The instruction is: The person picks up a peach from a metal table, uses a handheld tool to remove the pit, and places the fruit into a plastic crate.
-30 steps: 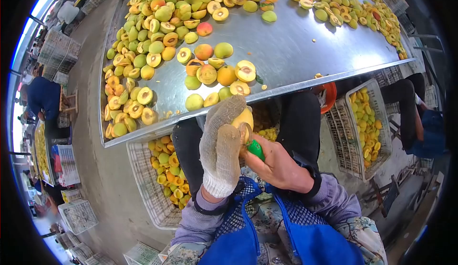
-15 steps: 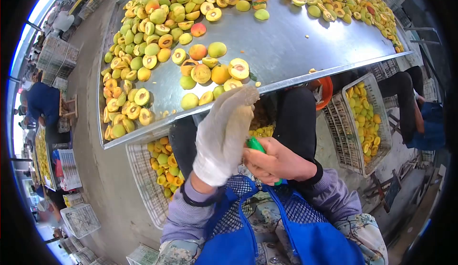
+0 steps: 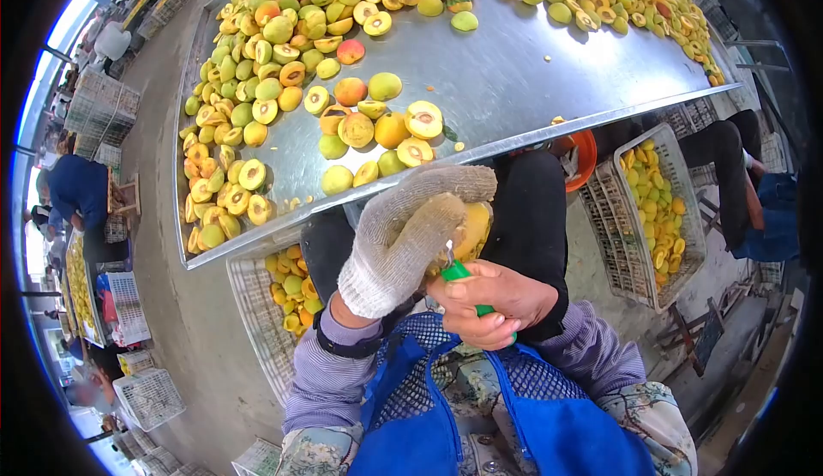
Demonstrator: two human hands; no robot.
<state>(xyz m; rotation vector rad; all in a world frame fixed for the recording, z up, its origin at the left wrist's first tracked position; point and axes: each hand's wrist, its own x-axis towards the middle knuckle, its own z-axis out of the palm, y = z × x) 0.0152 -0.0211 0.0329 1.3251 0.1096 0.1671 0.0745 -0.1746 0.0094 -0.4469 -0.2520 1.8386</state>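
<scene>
My left hand [image 3: 411, 227], in a soiled knit glove, is closed round a yellow peach [image 3: 475, 225] in front of my lap. The glove's fingers hide much of the fruit. My bare right hand [image 3: 497, 303] grips a small green-handled tool [image 3: 459, 275], whose short metal tip points up at the peach and the gloved thumb. Just beyond the hands, whole and halved peaches [image 3: 360, 129] lie near the front edge of a metal table [image 3: 506, 64]. Some halves show their brown pits.
Below the table, a crate [image 3: 257, 313] of peach halves stands to my left, and another filled crate [image 3: 613, 236] to my right. Near that one is an orange bucket [image 3: 585, 157]. A seated person [image 3: 759, 210] is at the far right; others work at the left.
My left hand has turned and opened up to the right, so the peach now shows. The tool's metal tip has come into view beside the fruit.
</scene>
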